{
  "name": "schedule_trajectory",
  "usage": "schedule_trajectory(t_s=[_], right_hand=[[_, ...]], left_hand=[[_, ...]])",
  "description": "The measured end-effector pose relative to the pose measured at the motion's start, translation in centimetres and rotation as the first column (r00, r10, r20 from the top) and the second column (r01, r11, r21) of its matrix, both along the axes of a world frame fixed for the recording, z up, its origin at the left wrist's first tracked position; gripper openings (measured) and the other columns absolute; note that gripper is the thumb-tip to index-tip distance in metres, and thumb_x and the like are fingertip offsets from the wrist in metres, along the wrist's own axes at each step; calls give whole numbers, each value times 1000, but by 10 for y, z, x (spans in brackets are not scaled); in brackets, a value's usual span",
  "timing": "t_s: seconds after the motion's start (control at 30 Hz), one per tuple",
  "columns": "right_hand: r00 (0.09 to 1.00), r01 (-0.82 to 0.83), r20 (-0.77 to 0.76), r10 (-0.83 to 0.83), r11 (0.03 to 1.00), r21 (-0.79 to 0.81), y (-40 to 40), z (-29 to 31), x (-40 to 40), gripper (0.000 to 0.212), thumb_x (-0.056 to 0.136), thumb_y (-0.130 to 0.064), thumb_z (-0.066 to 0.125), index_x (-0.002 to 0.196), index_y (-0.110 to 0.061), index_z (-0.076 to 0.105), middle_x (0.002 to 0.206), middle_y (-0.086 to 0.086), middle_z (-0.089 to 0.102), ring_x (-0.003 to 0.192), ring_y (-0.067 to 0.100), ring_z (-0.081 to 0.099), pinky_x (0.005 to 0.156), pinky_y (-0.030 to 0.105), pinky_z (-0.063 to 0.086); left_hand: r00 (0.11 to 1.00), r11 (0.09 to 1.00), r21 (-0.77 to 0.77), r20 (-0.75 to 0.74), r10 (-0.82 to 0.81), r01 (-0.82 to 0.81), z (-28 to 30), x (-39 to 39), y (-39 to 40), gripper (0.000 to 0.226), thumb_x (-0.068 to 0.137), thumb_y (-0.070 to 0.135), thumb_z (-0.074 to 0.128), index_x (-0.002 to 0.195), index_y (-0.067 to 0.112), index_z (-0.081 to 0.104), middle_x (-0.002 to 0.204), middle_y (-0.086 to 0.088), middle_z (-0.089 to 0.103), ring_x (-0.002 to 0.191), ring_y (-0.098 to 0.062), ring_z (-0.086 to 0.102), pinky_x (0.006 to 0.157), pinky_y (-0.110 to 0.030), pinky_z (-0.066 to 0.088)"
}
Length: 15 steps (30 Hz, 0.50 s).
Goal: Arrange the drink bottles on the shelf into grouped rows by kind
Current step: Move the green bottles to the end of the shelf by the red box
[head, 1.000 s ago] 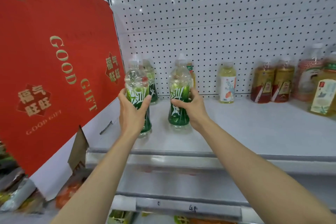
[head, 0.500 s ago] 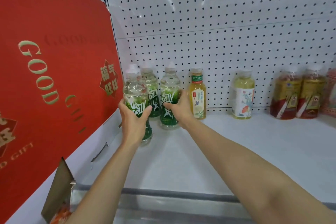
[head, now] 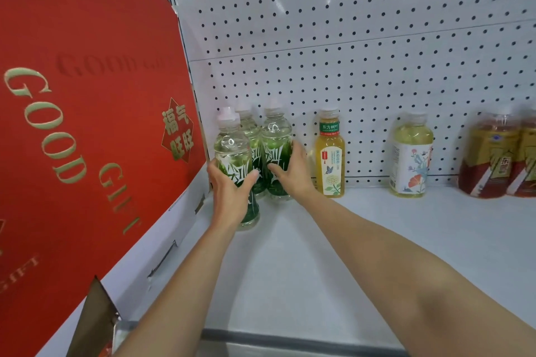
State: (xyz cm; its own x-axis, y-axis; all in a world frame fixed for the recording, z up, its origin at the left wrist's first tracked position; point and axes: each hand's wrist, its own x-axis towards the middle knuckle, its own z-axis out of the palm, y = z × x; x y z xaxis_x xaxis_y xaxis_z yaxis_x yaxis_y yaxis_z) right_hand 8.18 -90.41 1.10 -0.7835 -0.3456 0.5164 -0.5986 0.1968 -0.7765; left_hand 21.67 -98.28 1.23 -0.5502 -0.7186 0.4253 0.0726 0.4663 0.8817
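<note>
At the shelf's (head: 319,255) left end a big red gift box (head: 87,130) leans over the edge, its face filling that side. Just beside it, the left hand (head: 232,191) reaches forward on a straight arm and wraps round the front green bottle (head: 233,159), thumb to the right, fingers hidden behind. That bottle stands upright near the back left corner, with a second green bottle (head: 251,130) half hidden behind it. The right hand (head: 290,171), arm stretched in from the lower right, clasps the third green bottle (head: 275,139) from its right side (this one stands against the back wall, touching its neighbour). Close to the right hand's knuckles stands a yellow tea bottle (head: 330,153), then, well apart, a pale floral bottle (head: 410,153), and two amber bottles (head: 493,156) at the right edge, all along the back.
</note>
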Motion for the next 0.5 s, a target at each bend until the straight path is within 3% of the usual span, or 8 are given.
schedule_trajectory(t_s=[0.1,0.23,0.5], right_hand=[[997,74,-25,-72,990,119,2,-6,-3,70,75,-33,80,130,-14,42,128,7,55,117,24,53,99,43,48],[997,74,18,-80,975,211,5,-12,-4,69,75,-34,81,128,-10,44,124,9,59,112,26,58,94,45,51],[995,99,-11,-100,951,293,8,-12,-5,58,80,-42,74,121,-10,48,115,8,64,103,25,62,86,43,55]], left_hand=[[996,999,-34,85,-14,17,3,0,-5,96,81,34,79,149,15,14,153,-6,30,141,-23,33,114,-39,32],[918,984,-164,377,123,-64,7,6,-5,104,79,35,82,151,8,12,154,-13,24,140,-34,32,109,-47,35],[916,983,-161,375,145,-90,15,-3,0,92,83,34,78,147,-1,22,153,-15,32,139,-32,37,105,-40,39]])
